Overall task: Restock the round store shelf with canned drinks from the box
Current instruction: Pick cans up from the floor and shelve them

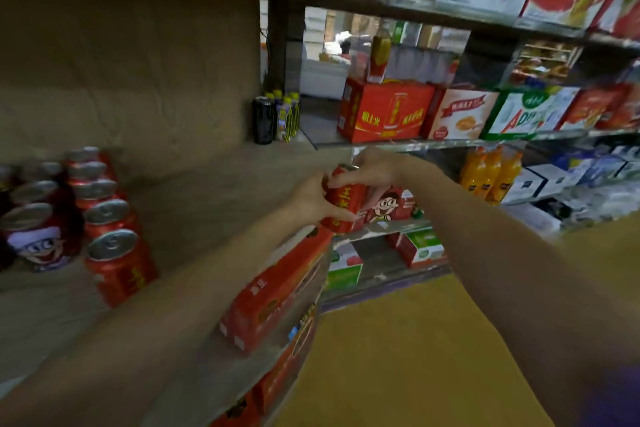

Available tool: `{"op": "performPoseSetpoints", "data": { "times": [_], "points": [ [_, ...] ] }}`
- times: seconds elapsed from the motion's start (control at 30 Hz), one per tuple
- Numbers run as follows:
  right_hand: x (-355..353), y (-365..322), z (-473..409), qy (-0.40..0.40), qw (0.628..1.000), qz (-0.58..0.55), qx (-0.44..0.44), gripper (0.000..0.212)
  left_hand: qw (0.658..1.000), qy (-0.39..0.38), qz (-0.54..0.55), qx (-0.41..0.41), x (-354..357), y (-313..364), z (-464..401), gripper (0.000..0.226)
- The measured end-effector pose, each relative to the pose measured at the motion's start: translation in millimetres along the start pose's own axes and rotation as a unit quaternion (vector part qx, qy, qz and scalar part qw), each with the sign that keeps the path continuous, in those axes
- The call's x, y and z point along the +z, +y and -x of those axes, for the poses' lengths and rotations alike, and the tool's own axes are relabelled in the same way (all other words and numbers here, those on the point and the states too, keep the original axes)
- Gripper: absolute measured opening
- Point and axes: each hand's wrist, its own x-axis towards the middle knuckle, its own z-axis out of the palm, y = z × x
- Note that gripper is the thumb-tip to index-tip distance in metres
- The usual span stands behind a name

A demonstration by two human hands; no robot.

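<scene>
Store shelving fills the view, and nearest on the left a tan shelf board carries a row of red cans running front to back, with cartoon-printed cans just beside them. Past the board's curved edge, both hands meet around one red can held in the air, tilted, above lower shelves of cartons: the left hand cups its side and base, and the right hand has its fingers curled over its top. It looks like a handover, so the likeliest mishap is one hand letting go early and the can dropping onto the red cartons below. Set down carelessly, it could also knock the standing row. Farther back stand dark bottles and a red gift box.
</scene>
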Motion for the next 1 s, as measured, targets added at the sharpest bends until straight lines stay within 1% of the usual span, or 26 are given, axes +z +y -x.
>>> {"op": "performPoseSetpoints", "data": {
  "times": [0.07, 0.13, 0.23, 0.3, 0.4, 0.43, 0.47, 0.53, 0.57, 0.63, 0.7, 0.77, 0.8, 0.83, 0.87, 0.93, 0.97, 1.0],
  "points": [
    [-2.1, -14.6, -3.4, -0.026, 1.0, 0.004, -0.013, 0.063, 0.999, -0.036, -0.021, 0.001, -24.1, 8.8, -0.8, 0.07],
    [-1.2, -30.9, -6.1, -0.037, 0.999, 0.008, -0.032, 0.063, 0.997, -0.053, -0.06, 0.014, -49.8, 16.8, 0.3, 0.073],
    [5.7, -59.0, -12.1, -0.025, 0.997, 0.027, -0.067, 0.067, 0.994, -0.051, -0.093, 0.031, -84.1, 23.4, 3.8, 0.082],
    [15.6, -77.9, -14.6, -0.011, 0.995, 0.025, -0.092, 0.055, 0.994, -0.032, -0.096, 0.04, -107.3, 26.4, 10.2, 0.081],
    [41.4, -95.7, -30.4, 0.014, 0.99, -0.059, -0.129, 0.031, 0.993, 0.027, -0.114, 0.02, -143.5, 22.1, 16.5, 0.07],
    [51.7, -100.5, -36.9, 0.025, 0.987, -0.087, -0.133, 0.026, 0.992, 0.042, -0.117, 0.007, -155.6, 18.2, 18.2, 0.068],
    [61.9, -105.7, -44.2, 0.035, 0.985, -0.106, -0.135, 0.026, 0.992, 0.055, -0.114, -0.004, -166.7, 14.5, 21.1, 0.068],
    [82.8, -117.8, -57.8, 0.042, 0.981, -0.131, -0.138, 0.036, 0.99, 0.082, -0.112, -0.019, -186.3, 4.6, 26.0, 0.074],
    [92.8, -124.0, -62.9, 0.048, 0.979, -0.14, -0.143, 0.037, 0.99, 0.093, -0.104, -0.017, -193.2, 0.0, 28.8, 0.074],
    [112.0, -141.0, -73.8, 0.058, 0.975, -0.146, -0.157, 0.026, 0.99, 0.109, -0.092, -0.019, -208.6, -11.1, 33.4, 0.066],
    [123.0, -151.9, -82.7, 0.071, 0.972, -0.155, -0.159, 0.023, 0.988, 0.116, -0.095, -0.032, -217.0, -18.6, 37.8, 0.065],
    [135.9, -164.9, -99.1, 0.06, 0.971, -0.165, -0.16, 0.029, 0.985, 0.118, -0.114, -0.048, -235.3, -34.2, 41.8, 0.071],
    [142.2, -173.0, -105.3, 0.049, 0.973, -0.159, -0.157, 0.036, 0.982, 0.119, -0.135, -0.052, -246.7, -42.2, 42.4, 0.073],
    [148.9, -181.0, -112.4, 0.047, 0.975, -0.152, -0.156, 0.044, 0.977, 0.123, -0.162, -0.061, -259.1, -48.5, 43.6, 0.07],
    [156.5, -188.7, -121.4, 0.05, 0.977, -0.142, -0.149, 0.053, 0.972, 0.129, -0.187, -0.066, -270.2, -51.4, 46.5, 0.061],
    [171.7, -200.9, -139.1, 0.064, 0.98, -0.124, -0.144, 0.074, 0.965, 0.151, -0.204, -0.065, -291.1, -54.5, 50.0, 0.041],
    [179.3, -204.7, -152.6, 0.066, 0.979, -0.122, -0.148, 0.082, 0.964, 0.16, -0.203, -0.065, -300.9, -55.4, 49.8, 0.037],
    [185.1, -209.9, -162.3, 0.062, 0.979, -0.123, -0.153, 0.084, 0.962, 0.167, -0.206, -0.058, -309.3, -56.8, 49.0, 0.036]
  ]
}}
